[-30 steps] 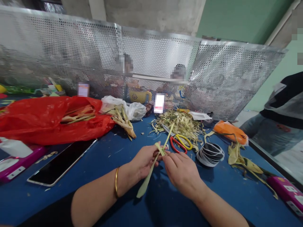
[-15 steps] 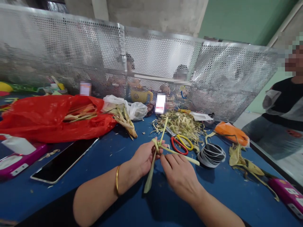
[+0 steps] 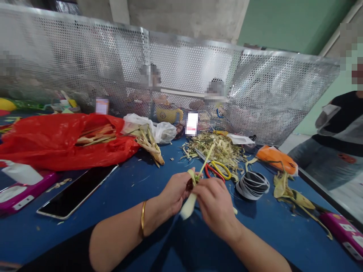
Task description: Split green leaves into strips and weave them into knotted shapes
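Note:
Pale green leaf strips [image 3: 188,207] cross in a small knot between my hands. My left hand [image 3: 176,192], with a gold bangle at the wrist, is closed around the knot from the left. Against the knot's right side, my right hand [image 3: 216,206] has its fingers pinched on the strips, and its fingertips partly hide the crossing. One strip points up and away, and a wider one hangs down toward me. Just beyond lie scissors [image 3: 221,170] with one red and one yellow handle loop, partly covered by my right hand and a strip.
Behind the scissors is a heap of shredded leaf [image 3: 221,149]. To the right are a coil of pale cord [image 3: 252,185], an orange packet [image 3: 278,159] and dry leaves [image 3: 292,194]. A phone [image 3: 78,192] and red bag [image 3: 56,141] lie left. A perforated metal screen [image 3: 184,68] stands behind; a person stands right.
My right hand has moved up and closer to the knot. The hanging strip now shows a broader, paler side, and the upright strip leans farther right. The strip stretching right is now mostly hidden.

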